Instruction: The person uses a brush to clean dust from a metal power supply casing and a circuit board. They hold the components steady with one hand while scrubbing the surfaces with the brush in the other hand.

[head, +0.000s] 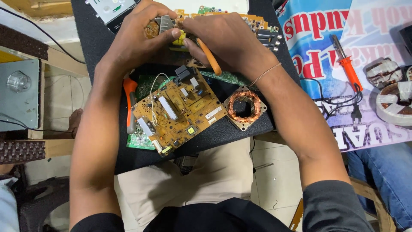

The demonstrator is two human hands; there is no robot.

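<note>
A: Head view, quick pass. Both hands are working on the far circuit board [223, 19], lying on the black mat [98, 38] beyond the near brown circuit board [178, 112].

B: How's the far board looking?

A: Tan-orange, crowded with parts: a grey finned heat sink at its left end, a yellow component mid-board, black sockets at its right end. Mostly hidden under the hands.

B: Fingers?

A: Left hand [135, 41] is pinching the board's left end, thumb and fingers closing together on it. Right hand [227, 41] is wrapping around an orange-handled tool [210, 58], fingers clamped on the handle, tip hidden near the yellow part.

B: Around the near board?

A: Copper-wound stator [243, 106] sitting just right of it, touching the mat. Orange-handled pliers [129, 103] lying just left of it, partly under the left forearm. Green board [141, 139] peeking out beneath it. Orange soldering iron [346, 64] resting well to its right on a printed banner [326, 47].
</note>
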